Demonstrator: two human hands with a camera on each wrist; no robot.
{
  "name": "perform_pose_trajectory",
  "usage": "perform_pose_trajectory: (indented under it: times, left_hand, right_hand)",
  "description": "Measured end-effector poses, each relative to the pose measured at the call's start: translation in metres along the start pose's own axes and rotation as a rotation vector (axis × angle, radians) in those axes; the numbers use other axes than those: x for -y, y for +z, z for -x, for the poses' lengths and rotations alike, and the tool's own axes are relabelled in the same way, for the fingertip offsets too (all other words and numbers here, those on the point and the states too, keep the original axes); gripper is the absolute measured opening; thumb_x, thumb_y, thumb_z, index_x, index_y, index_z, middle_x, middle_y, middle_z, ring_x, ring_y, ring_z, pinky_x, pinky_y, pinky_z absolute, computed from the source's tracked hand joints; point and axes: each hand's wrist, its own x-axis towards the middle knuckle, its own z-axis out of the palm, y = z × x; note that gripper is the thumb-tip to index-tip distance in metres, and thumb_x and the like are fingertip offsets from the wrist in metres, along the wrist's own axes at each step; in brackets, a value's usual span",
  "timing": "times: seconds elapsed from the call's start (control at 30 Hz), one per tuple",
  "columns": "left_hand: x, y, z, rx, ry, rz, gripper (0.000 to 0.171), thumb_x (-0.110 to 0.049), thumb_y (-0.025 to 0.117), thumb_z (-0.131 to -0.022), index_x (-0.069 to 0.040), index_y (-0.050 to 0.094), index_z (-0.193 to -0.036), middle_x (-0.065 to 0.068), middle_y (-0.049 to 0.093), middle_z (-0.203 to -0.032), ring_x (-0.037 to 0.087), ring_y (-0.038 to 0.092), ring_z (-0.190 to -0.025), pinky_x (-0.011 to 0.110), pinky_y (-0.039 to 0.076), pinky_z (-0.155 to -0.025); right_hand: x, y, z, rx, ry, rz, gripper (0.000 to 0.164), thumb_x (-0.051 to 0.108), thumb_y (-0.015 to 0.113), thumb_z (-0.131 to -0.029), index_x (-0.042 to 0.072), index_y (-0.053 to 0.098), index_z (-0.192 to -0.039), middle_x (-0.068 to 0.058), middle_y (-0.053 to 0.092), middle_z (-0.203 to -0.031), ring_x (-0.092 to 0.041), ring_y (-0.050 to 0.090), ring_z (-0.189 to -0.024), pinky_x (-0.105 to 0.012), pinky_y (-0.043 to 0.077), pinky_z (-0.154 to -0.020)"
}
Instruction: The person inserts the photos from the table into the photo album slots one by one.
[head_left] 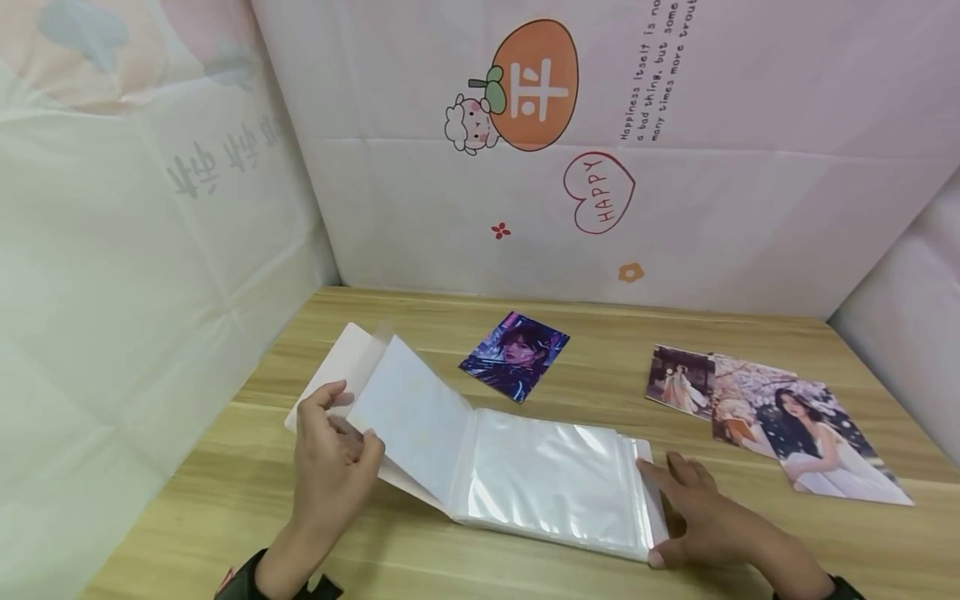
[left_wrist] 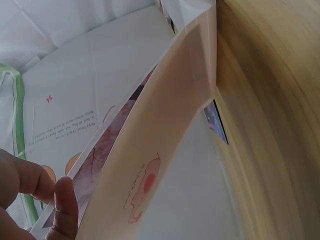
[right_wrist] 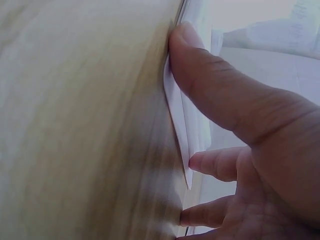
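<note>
A photo album (head_left: 551, 479) with clear sleeves lies spread on the table. My left hand (head_left: 333, 458) pinches a raised page (head_left: 420, 408) on the album's left side, between thumb and fingers. Behind that page slants the pale pink cover (head_left: 333, 367). In the left wrist view, the cover (left_wrist: 150, 130) carries a small red elephant drawing, and a pinkish picture (left_wrist: 107, 140) shows in the page beside it. My right hand (head_left: 705, 512) rests at the album's right end, thumb at the near corner and a forefinger on the edge. The right wrist view shows its thumb (right_wrist: 215, 85) touching the edge.
A purple-blue portrait card (head_left: 517, 354) lies beyond the album. To the right, several overlapping photos (head_left: 832, 442) of people in pale dresses lie on the wooden table (head_left: 592, 333). White printed cloth (head_left: 420, 200) hangs behind and at both sides.
</note>
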Motion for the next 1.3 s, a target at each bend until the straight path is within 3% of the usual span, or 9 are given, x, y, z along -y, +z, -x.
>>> perform_pose_trajectory:
  times: [0.13,0.33,0.6,0.87,1.07,1.3]
  left_hand:
    - [0.005,-0.004,0.002,0.041,-0.097,-0.116,0.063,0.019,0.058,-0.062,0.009,0.037,-0.120,0.022,0.040,-0.104,0.010,0.036,-0.059,0.016,0.035,-0.048]
    - [0.013,-0.011,0.003,0.168,-0.293,-0.187,0.063,0.015,0.060,-0.061,0.005,0.039,-0.120,0.027,0.031,-0.110,0.016,0.037,-0.060,0.021,0.039,-0.047]
    - [0.024,-0.019,0.003,0.282,-0.449,-0.264,0.061,0.012,0.065,-0.063,0.004,0.043,-0.119,0.030,0.024,-0.116,0.017,0.043,-0.053,0.024,0.041,-0.045]
    - [0.029,-0.025,0.003,0.438,-0.557,-0.338,0.067,0.000,0.070,-0.067,0.004,0.038,-0.126,0.035,0.022,-0.123,0.026,0.047,-0.056,0.033,0.039,-0.046]
    - [0.043,-0.025,0.006,0.546,-0.586,-0.415,0.070,-0.008,0.072,-0.068,0.016,0.038,-0.125,0.037,0.026,-0.118,0.039,0.051,-0.073,0.043,0.046,-0.054]
    - [0.054,-0.024,0.010,0.684,-0.605,-0.457,0.059,-0.015,0.073,-0.071,0.023,0.044,-0.106,0.038,0.032,-0.105,0.030,0.048,-0.062,0.036,0.044,-0.049]
  right_hand:
    - [0.000,-0.001,-0.001,0.004,0.001,0.004,0.105,0.046,0.079,-0.065,-0.001,0.026,-0.144,-0.044,0.003,-0.138,-0.067,0.001,-0.119,-0.077,0.019,-0.082]
    - [0.001,-0.001,-0.001,0.002,-0.003,0.005,0.105,0.047,0.078,-0.065,-0.001,0.027,-0.143,-0.044,0.003,-0.138,-0.067,0.002,-0.119,-0.077,0.019,-0.082]
    - [0.002,-0.002,-0.001,0.010,0.006,-0.004,0.105,0.045,0.079,-0.066,0.000,0.026,-0.144,-0.044,0.002,-0.139,-0.066,0.001,-0.120,-0.077,0.019,-0.082]
    - [0.002,-0.001,-0.001,0.002,-0.003,0.002,0.105,0.046,0.079,-0.065,-0.001,0.027,-0.143,-0.044,0.003,-0.138,-0.066,0.001,-0.120,-0.077,0.018,-0.083]
    - [0.002,-0.003,-0.001,0.011,-0.003,-0.005,0.105,0.045,0.079,-0.066,-0.001,0.026,-0.143,-0.045,0.003,-0.138,-0.067,0.001,-0.119,-0.077,0.018,-0.083]
    - [0.000,-0.004,-0.001,0.010,-0.028,-0.010,0.103,0.045,0.078,-0.067,-0.003,0.027,-0.143,-0.046,0.004,-0.137,-0.067,0.002,-0.119,-0.077,0.016,-0.084]
